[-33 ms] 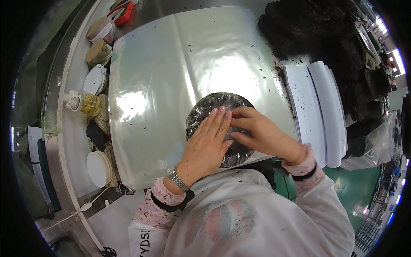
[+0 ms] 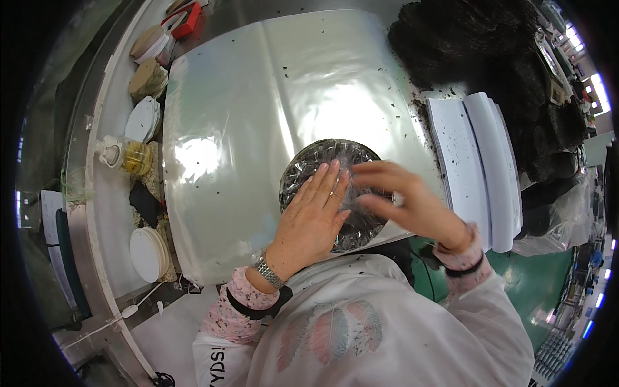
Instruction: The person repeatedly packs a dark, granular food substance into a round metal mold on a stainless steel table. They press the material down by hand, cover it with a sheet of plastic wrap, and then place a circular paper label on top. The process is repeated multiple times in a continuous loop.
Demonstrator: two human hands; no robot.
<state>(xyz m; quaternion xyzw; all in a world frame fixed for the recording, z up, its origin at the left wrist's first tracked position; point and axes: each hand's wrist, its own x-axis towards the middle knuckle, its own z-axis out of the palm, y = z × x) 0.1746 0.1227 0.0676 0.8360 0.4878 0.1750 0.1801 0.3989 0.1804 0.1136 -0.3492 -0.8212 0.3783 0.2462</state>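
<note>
Metal table [image 2: 225, 24] under plastic sheeting [image 2: 225, 122]; dark disc [image 2: 306, 161]

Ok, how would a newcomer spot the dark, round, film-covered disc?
Find the large, pale, glossy plastic sheet. At its near edge, under the bare left hand, lies the disc. Its round outline and crinkled dark surface set it apart from the white folded sheets.

Work surface bright from where I stand; lamps [image 2: 601, 93] burn white toward 2–3 o'clock. Plastic sheet [image 2: 238, 109] throws hard glare near 12 and 10 o'clock. Right hand [image 2: 412, 200] blurred, left hand [image 2: 309, 222] crisp. Straight edges bow; outer rim black.
</note>
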